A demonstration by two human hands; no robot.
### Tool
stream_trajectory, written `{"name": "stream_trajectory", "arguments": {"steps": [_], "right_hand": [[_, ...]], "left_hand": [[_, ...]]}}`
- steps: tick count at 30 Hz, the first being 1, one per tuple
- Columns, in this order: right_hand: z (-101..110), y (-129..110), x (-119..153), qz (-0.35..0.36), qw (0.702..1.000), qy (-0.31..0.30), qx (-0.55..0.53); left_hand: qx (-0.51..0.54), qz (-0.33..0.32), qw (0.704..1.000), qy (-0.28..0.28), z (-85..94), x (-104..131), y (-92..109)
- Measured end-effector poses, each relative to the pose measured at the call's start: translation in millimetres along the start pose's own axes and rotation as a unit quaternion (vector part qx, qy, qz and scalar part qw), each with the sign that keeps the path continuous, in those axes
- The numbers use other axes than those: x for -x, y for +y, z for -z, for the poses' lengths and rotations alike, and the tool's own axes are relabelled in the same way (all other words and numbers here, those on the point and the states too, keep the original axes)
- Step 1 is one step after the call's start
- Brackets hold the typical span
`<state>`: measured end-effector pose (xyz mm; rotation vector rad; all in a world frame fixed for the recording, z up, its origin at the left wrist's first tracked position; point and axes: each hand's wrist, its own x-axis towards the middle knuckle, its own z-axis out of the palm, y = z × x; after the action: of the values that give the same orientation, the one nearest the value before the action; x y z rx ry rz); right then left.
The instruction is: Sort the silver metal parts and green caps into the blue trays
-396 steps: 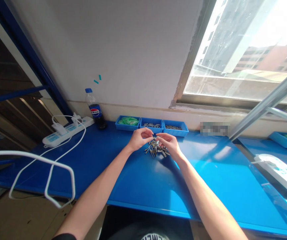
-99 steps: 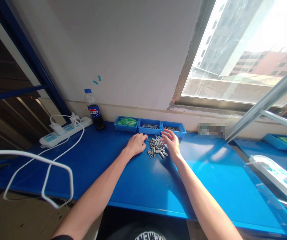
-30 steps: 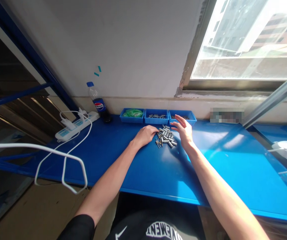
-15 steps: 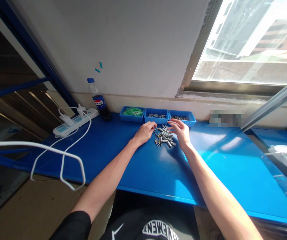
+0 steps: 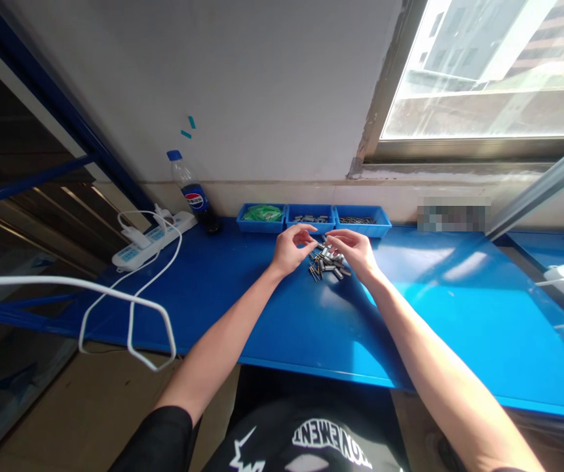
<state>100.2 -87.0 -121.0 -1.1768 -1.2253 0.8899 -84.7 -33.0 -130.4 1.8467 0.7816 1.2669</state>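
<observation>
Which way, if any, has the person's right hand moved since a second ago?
Yes, leftward: judged against the blue tray of thin metal pieces, the right hand has shifted toward the left hand.

1. Bottle (image 5: 195, 198): the label carries Pepsi's round red, white and blue emblem; a line of small white characters runs beneath it on the dark blue ground, too small to read with certainty.
2. Black shirt (image 5: 272, 429): bold white capitals stand in an arc across the front, where a run like "EMENT" can be made out; the whole word is too distorted to confirm.
3. Left power strip (image 5: 150, 247): pale blue printed markings sit around the sockets, illegible.
4. Pixelated patch (image 5: 453, 215) by the wall: any lettering there is hidden.
</observation>
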Motion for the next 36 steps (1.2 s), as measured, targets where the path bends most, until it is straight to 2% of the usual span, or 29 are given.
{"name": "stream_trajectory", "arguments": {"steps": [5,10,14,18,20,23,27,36], "right_hand": [[0,1,0,-0.012,1.000,-0.001,0.001],[-1,2,0,-0.057,0.996,-0.033,-0.062],[-2,4,-1,-0.077,0.994,-0.014,-0.078],[-1,2,-2,-0.067,0.996,0.007,-0.066],[1,1,-3,-0.040,0.997,0.042,-0.056],[5,2,-6,0.006,0.994,0.094,-0.063],[11,8,-10,-0.002,0.990,0.124,-0.063],[9,10,-10,-0.019,0.993,0.107,-0.049]], "left_hand": [[0.023,0.011,0.999,0.028,0.0,-2,-1],[0.039,0.015,0.999,0.028,-0.3,-2,-2],[0.002,-0.010,1.000,0.010,-2.7,0,-1],[-0.086,-0.032,0.996,0.002,-0.9,1,0],[-0.147,-0.047,0.988,-0.022,3.5,0,-2],[-0.231,-0.067,0.966,-0.090,11.7,0,-7],[-0.293,-0.051,0.942,-0.152,16.7,2,-15],[-0.315,-0.054,0.934,-0.159,18.1,1,-16]]}}
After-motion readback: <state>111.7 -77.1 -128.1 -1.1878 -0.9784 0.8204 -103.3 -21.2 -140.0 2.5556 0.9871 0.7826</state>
